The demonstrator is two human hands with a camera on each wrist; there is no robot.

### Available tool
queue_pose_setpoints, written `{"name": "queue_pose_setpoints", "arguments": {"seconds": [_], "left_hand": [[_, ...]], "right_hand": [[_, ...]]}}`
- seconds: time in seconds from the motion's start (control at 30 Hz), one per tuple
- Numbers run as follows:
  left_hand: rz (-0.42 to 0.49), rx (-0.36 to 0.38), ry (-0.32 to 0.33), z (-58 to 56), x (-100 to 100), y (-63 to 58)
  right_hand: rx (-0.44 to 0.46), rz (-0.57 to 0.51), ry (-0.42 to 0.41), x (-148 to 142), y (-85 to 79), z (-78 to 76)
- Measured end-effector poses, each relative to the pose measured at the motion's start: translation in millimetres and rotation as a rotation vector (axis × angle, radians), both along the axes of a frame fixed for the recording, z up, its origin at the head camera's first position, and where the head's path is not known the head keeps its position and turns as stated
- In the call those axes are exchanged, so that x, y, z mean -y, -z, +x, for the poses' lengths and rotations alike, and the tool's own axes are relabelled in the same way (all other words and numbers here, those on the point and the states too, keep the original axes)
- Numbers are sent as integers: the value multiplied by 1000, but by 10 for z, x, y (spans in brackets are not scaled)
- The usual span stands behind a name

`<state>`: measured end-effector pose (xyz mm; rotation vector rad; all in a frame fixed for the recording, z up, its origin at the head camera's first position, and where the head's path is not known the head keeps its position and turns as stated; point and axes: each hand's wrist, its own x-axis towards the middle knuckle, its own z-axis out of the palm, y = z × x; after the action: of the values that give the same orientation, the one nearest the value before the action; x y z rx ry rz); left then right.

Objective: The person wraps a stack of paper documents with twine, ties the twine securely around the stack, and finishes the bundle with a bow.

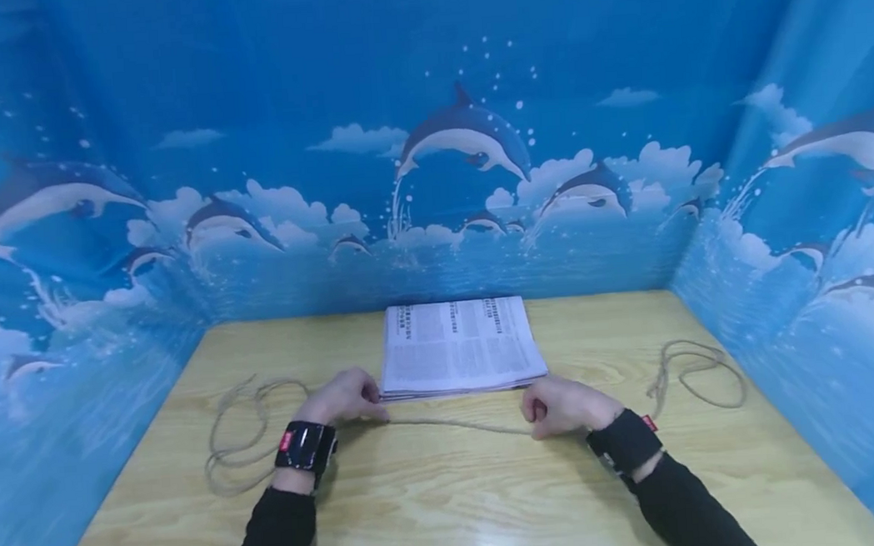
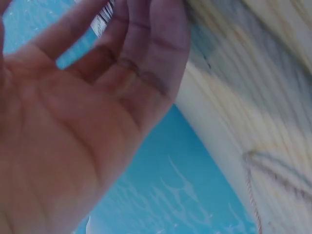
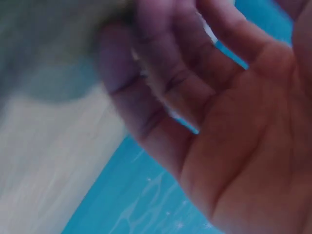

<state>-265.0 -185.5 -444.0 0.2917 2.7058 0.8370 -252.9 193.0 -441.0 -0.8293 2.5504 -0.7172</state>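
A thin beige rope (image 1: 457,424) runs nearly straight between the two hands, just in front of a stack of folded newspapers (image 1: 460,351) on the table. My left hand (image 1: 343,398) pinches the rope near the stack's front left corner. On the other side, my right hand (image 1: 569,405) pinches it near the front right corner. In the left wrist view, palm and bent fingers (image 2: 139,58) show, with the pinch itself out of sight. The right wrist view is blurred; its fingers (image 3: 161,83) curve inward and their tips are hard to make out.
Loose rope loops (image 1: 215,445) lie left of the left hand, and another rope coil (image 1: 701,357) lies to the right. The wooden table (image 1: 436,498) ends at a blue dolphin-print curtain (image 1: 282,65) behind and on both sides.
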Motion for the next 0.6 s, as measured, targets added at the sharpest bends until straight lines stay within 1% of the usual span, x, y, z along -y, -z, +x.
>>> {"name": "queue_pose_setpoints", "arguments": {"seconds": [0.13,0.2,0.4,0.5,0.6], "left_hand": [[-26,-4,65,57,56,8],[-22,-1,75,60,73,25],[-8,8,71,54,104,71],[-10,9,67,46,126,73],[-15,10,61,43,144,65]], "right_hand": [[-97,43,12,-27,43,-11],[-126,66,30,-106,39,-39],[-99,82,127,-371,45,-102],[-102,86,148,-451,41,-116],[-98,93,158,-469,27,-127]]}}
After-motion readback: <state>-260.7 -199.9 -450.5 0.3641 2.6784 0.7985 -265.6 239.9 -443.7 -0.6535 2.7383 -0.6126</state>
